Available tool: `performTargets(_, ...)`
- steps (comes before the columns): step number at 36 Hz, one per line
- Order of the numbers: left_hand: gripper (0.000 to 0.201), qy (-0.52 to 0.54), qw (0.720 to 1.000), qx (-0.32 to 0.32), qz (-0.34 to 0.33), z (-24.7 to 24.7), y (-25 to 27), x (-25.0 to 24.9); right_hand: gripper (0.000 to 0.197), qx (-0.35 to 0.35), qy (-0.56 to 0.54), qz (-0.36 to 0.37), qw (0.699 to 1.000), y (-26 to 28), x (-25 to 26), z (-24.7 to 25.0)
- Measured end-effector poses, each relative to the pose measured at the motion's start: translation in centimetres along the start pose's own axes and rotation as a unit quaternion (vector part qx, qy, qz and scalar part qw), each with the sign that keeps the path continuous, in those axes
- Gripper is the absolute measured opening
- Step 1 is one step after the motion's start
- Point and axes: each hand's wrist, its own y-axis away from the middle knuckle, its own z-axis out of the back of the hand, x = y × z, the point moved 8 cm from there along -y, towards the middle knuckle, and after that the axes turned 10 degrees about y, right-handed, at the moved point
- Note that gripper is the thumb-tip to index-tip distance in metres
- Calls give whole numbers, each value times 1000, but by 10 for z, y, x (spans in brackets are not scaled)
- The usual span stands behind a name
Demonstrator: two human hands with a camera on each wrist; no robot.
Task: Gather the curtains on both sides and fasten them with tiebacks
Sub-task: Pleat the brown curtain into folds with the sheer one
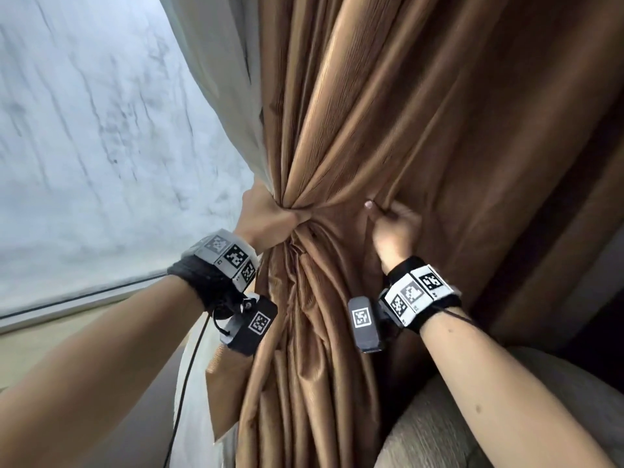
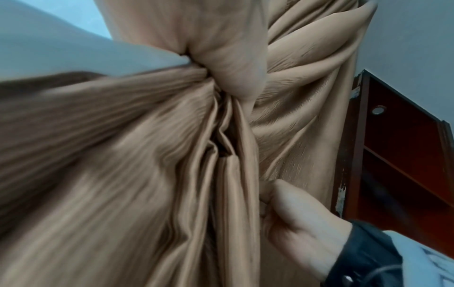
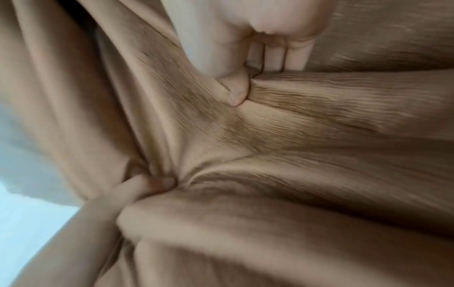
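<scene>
A brown ribbed curtain (image 1: 388, 113) hangs in front of me, drawn into a bunch at mid height. My left hand (image 1: 270, 214) grips that bunch from the left with its fingers wrapped round the folds, seen close in the left wrist view as the left hand (image 2: 228, 64). My right hand (image 1: 393, 221) pinches a loose fold of the curtain just right of the bunch, thumb against curled fingers, shown in the right wrist view as the right hand (image 3: 245, 48). A pale lining or sheer (image 1: 216, 79) hangs behind the curtain's left edge. No tieback is in view.
A bright window (image 1: 84, 146) fills the left, with its sill (image 1: 67, 305) below. A grey upholstered cushion (image 1: 472, 417) sits low on the right. A dark red wooden shelf (image 2: 393, 155) stands right of the curtain. A black cable (image 1: 189, 366) hangs from my left wrist.
</scene>
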Motion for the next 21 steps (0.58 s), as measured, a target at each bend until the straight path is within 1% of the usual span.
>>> performTargets(2,71,-7,1000,-15,1,0,-2,1,16,2,44,42,998,12,11,4)
performTargets(4,72,3,1000,-20,8,-4,-2,1,12,58,95,108,988,30,31,-6)
performTargets(5,75,17,1000,-12,8,-7,-1,0,11,88,107,137,981,41,42,-13)
performTargets(6,80,40,999,1,10,-11,1,0,11,111,115,156,975,50,50,-20)
performTargets(7,84,71,997,14,15,-14,4,-2,13,118,131,169,970,57,56,-24)
performTargets(9,89,150,987,38,34,-14,8,-2,17,105,184,176,961,67,63,-26)
performTargets(11,86,229,969,76,52,-17,12,-3,16,85,216,188,954,78,70,-24)
performTargets(13,77,249,960,117,38,-19,15,-10,21,88,234,197,948,90,78,-27)
performTargets(14,74,238,962,129,25,-21,16,-14,24,103,254,195,942,94,80,-32)
performTargets(15,75,220,967,131,14,-22,15,-17,27,126,278,184,934,97,79,-38)
performTargets(16,79,200,973,117,10,-22,13,-17,29,146,291,178,929,97,78,-43)
performTargets(18,87,169,984,51,21,-17,5,-11,28,173,277,179,928,97,80,-46)
performTargets(20,81,122,992,-17,36,-8,0,-2,24,198,246,175,932,94,77,-49)
performTargets(21,76,93,994,-37,39,-5,-1,0,26,221,218,160,937,92,73,-51)
